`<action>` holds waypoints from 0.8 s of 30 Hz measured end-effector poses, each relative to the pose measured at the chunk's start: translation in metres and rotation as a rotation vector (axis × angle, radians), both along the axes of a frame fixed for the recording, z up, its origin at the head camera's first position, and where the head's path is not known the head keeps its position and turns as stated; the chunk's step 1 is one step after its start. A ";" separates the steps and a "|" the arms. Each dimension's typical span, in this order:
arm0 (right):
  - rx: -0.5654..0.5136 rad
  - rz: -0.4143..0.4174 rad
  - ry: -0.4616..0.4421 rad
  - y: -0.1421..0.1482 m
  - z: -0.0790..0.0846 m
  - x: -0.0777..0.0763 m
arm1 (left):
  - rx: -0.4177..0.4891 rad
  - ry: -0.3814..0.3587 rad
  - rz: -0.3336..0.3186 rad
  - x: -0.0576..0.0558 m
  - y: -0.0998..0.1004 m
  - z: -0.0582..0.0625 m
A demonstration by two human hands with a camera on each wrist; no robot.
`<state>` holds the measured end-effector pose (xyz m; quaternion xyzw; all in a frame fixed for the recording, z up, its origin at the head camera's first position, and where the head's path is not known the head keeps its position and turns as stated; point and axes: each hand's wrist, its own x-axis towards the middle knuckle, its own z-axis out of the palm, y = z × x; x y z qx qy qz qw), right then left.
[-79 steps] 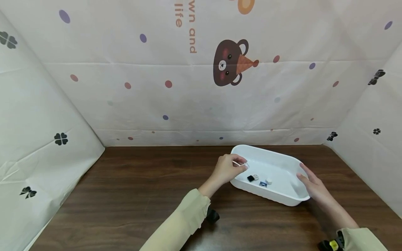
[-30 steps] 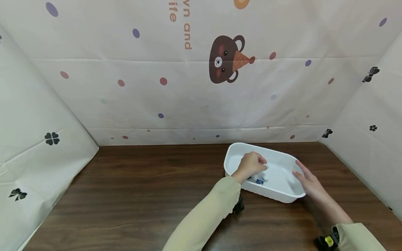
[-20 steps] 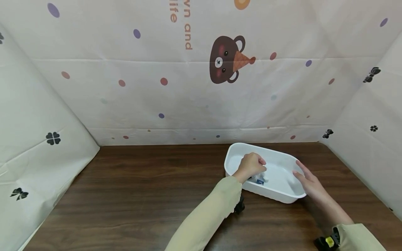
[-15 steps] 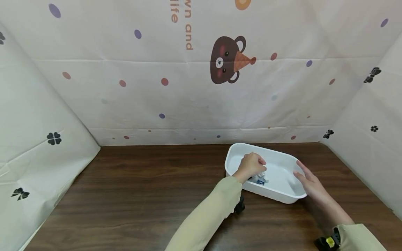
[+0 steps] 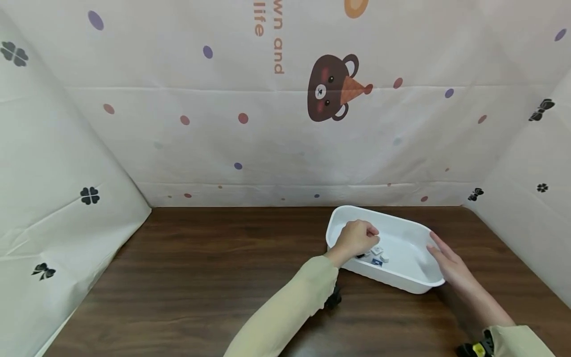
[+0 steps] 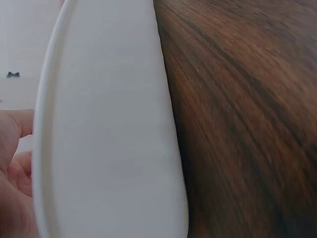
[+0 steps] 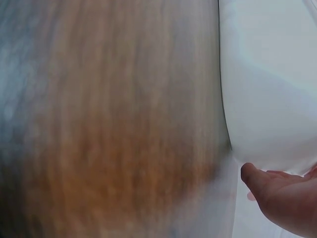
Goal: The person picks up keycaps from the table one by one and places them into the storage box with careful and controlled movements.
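Observation:
A white oblong tray (image 5: 412, 248) stands on the table, and my left hand (image 5: 357, 239) reaches over its near rim. The thumb and fingers are bent close together; whether anything is between them cannot be made out. Below the fingertips lies a small white square piece (image 5: 377, 250). Close by are a blue-and-white piece (image 5: 376, 263), a white piece (image 5: 384, 259) and a black piece (image 5: 360, 256) partly behind the hand. My right hand (image 5: 456, 267) rests against the tray's right end, fingers fairly straight. In the left wrist view the tray wall (image 6: 106, 119) hides the fingertips.
Dark brown wood-grain table (image 5: 200, 277) extends left and in front of the tray. A printed white sheet (image 5: 267, 148) backs the table, with more sheeting on both sides. Black wrist devices (image 5: 332, 297) sit at both sleeves.
Since the oldest frame my left hand has moved right, from the tray's left edge to over the small pieces. Another white piece now shows beneath its fingers. The right hand has stayed at the tray's end.

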<state>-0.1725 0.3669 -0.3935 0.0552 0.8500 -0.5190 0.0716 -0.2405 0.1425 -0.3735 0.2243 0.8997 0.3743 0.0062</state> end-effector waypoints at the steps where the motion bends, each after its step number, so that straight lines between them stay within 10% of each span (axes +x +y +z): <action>1: -0.003 0.001 -0.002 0.001 0.000 0.000 | -0.005 0.016 -0.006 0.001 -0.001 0.001; 24: -0.008 0.025 0.053 0.010 -0.010 0.002 | -0.194 0.327 -0.066 0.013 -0.050 -0.012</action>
